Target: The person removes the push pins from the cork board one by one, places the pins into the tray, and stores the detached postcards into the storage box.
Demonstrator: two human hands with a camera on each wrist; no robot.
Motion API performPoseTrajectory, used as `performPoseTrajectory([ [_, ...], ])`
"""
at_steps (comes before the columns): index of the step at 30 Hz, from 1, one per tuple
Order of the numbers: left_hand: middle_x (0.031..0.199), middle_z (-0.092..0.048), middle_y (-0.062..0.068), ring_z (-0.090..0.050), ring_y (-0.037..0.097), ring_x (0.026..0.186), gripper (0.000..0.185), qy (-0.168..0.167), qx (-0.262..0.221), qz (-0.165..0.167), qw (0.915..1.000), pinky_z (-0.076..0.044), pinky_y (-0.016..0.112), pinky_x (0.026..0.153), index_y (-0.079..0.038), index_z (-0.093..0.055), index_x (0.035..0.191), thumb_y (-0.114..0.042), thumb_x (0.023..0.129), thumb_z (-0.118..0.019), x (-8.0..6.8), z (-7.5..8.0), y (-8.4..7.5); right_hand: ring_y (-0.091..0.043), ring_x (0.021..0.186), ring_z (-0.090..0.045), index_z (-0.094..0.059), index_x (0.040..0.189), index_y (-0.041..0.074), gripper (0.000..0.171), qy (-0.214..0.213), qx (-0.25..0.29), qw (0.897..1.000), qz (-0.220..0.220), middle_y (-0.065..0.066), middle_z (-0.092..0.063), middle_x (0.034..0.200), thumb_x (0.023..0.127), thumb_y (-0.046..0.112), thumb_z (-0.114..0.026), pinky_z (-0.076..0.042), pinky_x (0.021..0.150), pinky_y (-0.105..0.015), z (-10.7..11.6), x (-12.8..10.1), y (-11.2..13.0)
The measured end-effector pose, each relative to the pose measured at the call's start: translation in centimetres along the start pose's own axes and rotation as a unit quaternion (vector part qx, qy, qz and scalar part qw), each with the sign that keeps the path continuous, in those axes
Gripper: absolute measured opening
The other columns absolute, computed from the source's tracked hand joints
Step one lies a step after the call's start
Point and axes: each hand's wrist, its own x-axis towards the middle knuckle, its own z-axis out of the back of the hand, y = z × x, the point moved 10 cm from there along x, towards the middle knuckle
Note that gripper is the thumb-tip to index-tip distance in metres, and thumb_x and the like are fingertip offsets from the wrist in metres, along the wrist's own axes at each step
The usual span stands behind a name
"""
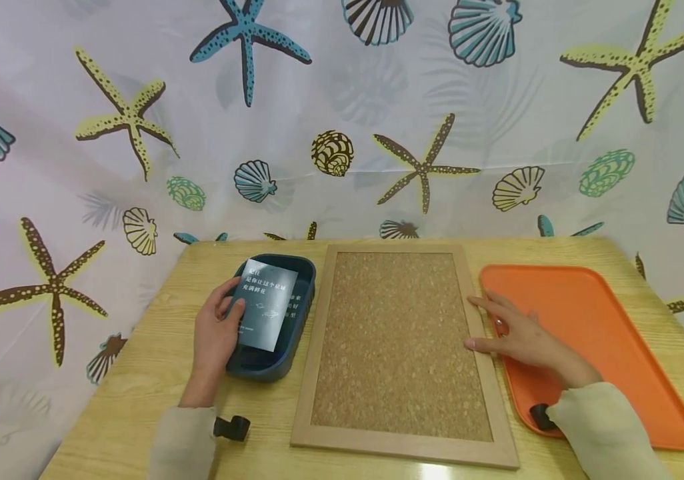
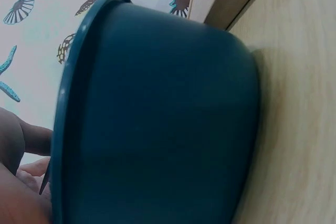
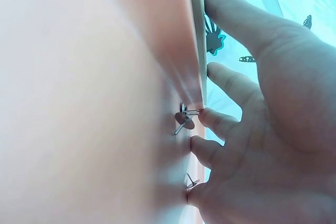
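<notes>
My left hand (image 1: 217, 327) pinches a dark printed card (image 1: 267, 300) with white lettering, thumb on top, over a dark blue plastic bin (image 1: 276, 371). Another printed card shows in the bin, partly covered by the held one. In the left wrist view the bin's wall (image 2: 157, 119) hides most of the card. My right hand (image 1: 519, 333) lies with extended fingers across the right edge of a wood-framed cork board (image 1: 402, 333), thumb and index fingertip at the frame. Beneath its other fingers are several metal thumbtacks (image 3: 184, 119) in an orange tray (image 1: 606, 333).
The cork board lies flat on the light wooden table (image 1: 156, 360), between the bin on the left and the tray on the right. A white curtain (image 1: 342, 107) printed with starfish and shells hangs behind the table and down its sides.
</notes>
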Motion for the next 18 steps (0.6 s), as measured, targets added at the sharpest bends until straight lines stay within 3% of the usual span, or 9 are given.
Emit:
performPoseTrajectory([
  [3,0.157,-0.052,0.019,-0.051,0.030,0.144,0.048,0.008,-0.016,0.009,0.9998,-0.046,0.048,0.111,-0.021,-0.047,0.157,-0.014,0.110,-0.049,0.10,0.13,0.01,-0.062,0.154,-0.012,-0.037,0.162,0.010,0.094,0.002,0.002,1.000,0.000,-0.032,-0.012,0.170,0.087,0.046,-0.082,0.008,0.109,-0.089,0.01,-0.04,-0.01],
  [5,0.158,-0.052,0.018,-0.050,0.029,0.144,0.048,0.009,-0.020,0.014,0.9997,-0.045,0.047,0.112,-0.021,-0.046,0.158,-0.013,0.110,-0.046,0.23,0.20,0.01,-0.062,0.154,-0.012,-0.037,0.162,0.010,0.094,0.003,0.002,1.000,0.000,-0.032,-0.012,0.170,0.087,0.046,-0.082,0.008,0.109,-0.089,0.01,-0.08,0.00],
  [11,0.140,-0.065,0.021,-0.061,0.022,0.109,0.048,0.010,0.028,0.002,0.9995,-0.046,0.025,0.086,-0.018,-0.047,0.157,-0.011,0.110,-0.045,0.60,0.17,-0.32,-0.062,0.154,-0.012,-0.037,0.162,0.011,0.093,0.003,0.001,1.000,0.001,-0.032,-0.012,0.171,0.088,0.046,-0.081,0.008,0.110,-0.089,0.00,-0.16,-0.05],
  [14,0.132,-0.067,0.025,-0.063,0.013,0.091,0.048,0.021,0.047,-0.014,0.9986,-0.049,0.020,0.073,-0.014,-0.047,0.157,-0.009,0.110,-0.047,0.68,-0.16,-0.55,-0.062,0.153,-0.013,-0.036,0.162,0.012,0.093,0.003,0.001,1.000,0.001,-0.031,-0.012,0.171,0.088,0.046,-0.081,0.007,0.110,-0.089,0.02,-0.20,-0.04],
  [18,0.133,-0.067,0.027,-0.069,0.015,0.090,0.048,0.039,0.063,-0.022,0.9970,-0.053,0.021,0.070,-0.011,-0.046,0.157,-0.009,0.109,-0.049,0.79,-0.72,-0.56,-0.062,0.153,-0.013,-0.035,0.163,0.012,0.094,0.004,0.001,1.000,0.000,-0.032,-0.012,0.171,0.088,0.047,-0.081,0.007,0.110,-0.089,0.06,-0.26,-0.07],
])
